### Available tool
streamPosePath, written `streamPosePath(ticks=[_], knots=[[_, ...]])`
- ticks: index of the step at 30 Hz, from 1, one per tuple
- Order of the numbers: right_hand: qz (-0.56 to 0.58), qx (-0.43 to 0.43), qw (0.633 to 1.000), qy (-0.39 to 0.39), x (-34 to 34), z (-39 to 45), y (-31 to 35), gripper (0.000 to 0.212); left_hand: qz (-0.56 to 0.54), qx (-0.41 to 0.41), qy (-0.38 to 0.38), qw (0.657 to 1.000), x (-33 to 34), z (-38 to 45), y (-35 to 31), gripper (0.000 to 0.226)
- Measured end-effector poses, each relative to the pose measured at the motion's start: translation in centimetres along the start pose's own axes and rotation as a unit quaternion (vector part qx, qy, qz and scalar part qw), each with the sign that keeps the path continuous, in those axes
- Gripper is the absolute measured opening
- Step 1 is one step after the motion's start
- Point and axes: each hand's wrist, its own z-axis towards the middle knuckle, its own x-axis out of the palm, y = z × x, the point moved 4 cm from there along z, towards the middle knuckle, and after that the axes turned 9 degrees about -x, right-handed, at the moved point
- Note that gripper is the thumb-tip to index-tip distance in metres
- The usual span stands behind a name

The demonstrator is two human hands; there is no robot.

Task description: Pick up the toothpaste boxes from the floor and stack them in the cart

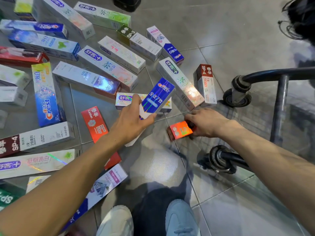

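Observation:
Several toothpaste boxes lie scattered over the grey tiled floor (230, 31) on the left and centre. My left hand (131, 120) grips a blue and white Crest box (157, 97), lifted and tilted above a white box (123, 99) on the floor. My right hand (207, 122) holds a small red-orange box (179, 131) low over the tiles, its far end hidden in my fingers. The cart (279, 106) stands at the right, with only its dark frame and wheels in view.
Two cart wheels (237, 94) (219, 160) stand close to my right hand. A red Carisan box (94, 124) lies under my left forearm. My two shoes (182, 218) are at the bottom centre. Another person's dark hair (301, 17) shows at the top right.

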Motion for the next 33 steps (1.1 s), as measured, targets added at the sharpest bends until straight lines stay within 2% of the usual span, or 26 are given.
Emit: streamPosePath(ticks=[4,8,9,12,15,17,20,26,29,33], knots=[[0.142,0.057,0.987,-0.054,-2.0,-1.9,-0.4,0.058,-0.047,-0.002,-0.054,0.997,-1.8,0.2,-1.1,0.045],[0.274,0.144,0.926,-0.215,-6.5,-4.6,-0.1,0.058,-0.090,-0.013,-0.107,0.990,-4.8,0.6,-2.6,0.045],[0.313,0.161,0.899,-0.260,-7.7,-5.0,0.2,0.054,-0.104,-0.026,-0.122,0.987,-5.8,0.6,-3.0,0.045],[0.464,0.180,0.784,-0.371,-11.9,-5.9,1.9,0.039,-0.158,-0.057,-0.140,0.976,-9.0,-0.3,-4.7,0.049],[0.582,0.182,0.676,-0.414,-16.2,-6.6,4.0,0.037,-0.212,-0.070,-0.155,0.962,-12.9,-2.5,-7.2,0.054],[0.621,0.190,0.623,-0.437,-19.7,-8.2,5.6,0.043,-0.238,-0.072,-0.154,0.956,-15.7,-4.5,-9.3,0.050],[0.632,0.211,0.594,-0.451,-26.6,-12.3,8.6,0.049,-0.257,-0.083,-0.162,0.949,-20.5,-8.3,-13.5,0.046],[0.734,0.181,0.524,-0.392,-42.8,-23.4,13.1,0.046,-0.316,-0.112,-0.156,0.929,-32.1,-17.8,-27.0,0.036],[0.734,0.176,0.525,-0.392,-50.5,-30.3,13.3,0.048,-0.322,-0.114,-0.143,0.929,-37.1,-23.1,-35.6,0.029],[0.716,0.202,0.527,-0.412,-57.5,-39.4,10.9,0.045,-0.315,-0.098,-0.120,0.936,-42.2,-27.3,-46.4,0.033]])
